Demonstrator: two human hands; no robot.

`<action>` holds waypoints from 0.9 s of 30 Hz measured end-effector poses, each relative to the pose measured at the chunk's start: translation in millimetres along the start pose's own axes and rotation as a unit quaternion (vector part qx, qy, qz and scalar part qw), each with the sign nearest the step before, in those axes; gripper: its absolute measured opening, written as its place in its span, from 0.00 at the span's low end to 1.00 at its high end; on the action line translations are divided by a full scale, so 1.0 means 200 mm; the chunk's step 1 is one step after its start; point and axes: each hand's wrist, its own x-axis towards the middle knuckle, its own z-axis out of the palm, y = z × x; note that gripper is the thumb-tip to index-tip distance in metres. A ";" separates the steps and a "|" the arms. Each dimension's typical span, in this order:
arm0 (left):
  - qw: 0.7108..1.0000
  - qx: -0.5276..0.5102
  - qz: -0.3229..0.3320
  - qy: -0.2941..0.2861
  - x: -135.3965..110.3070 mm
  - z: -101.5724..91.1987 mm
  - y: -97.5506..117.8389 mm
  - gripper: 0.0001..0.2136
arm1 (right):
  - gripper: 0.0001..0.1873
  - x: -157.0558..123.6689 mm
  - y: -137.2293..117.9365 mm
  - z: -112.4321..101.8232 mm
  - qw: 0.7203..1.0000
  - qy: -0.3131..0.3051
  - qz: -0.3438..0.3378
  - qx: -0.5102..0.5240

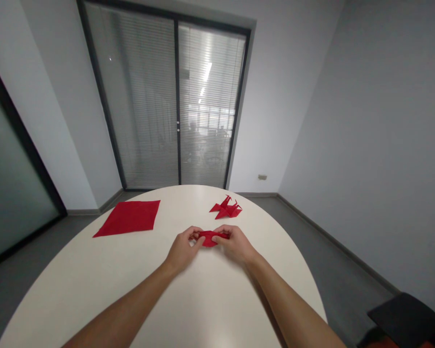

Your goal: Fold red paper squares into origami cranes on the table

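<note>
A small folded piece of red paper (210, 238) is held just above the white round table (188, 299), near its middle. My left hand (183, 247) pinches its left end, fingers closed on it. My right hand (235, 242) grips its right end, fingers curled over the top edge. A flat stack of red paper squares (129, 217) lies at the table's far left. Finished red folded paper cranes (226, 208) rest at the far right, beyond my right hand.
The table's curved edge drops to a grey floor on all sides. A dark chair back (406, 316) shows at the lower right. Glass doors with blinds (174, 101) stand behind the table, a grey wall to the right.
</note>
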 end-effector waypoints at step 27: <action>0.995 0.006 -0.025 -0.099 -0.01 0.01 0.04 0.07 | 0.17 0.01 0.02 0.03 0.991 -0.052 0.012 0.124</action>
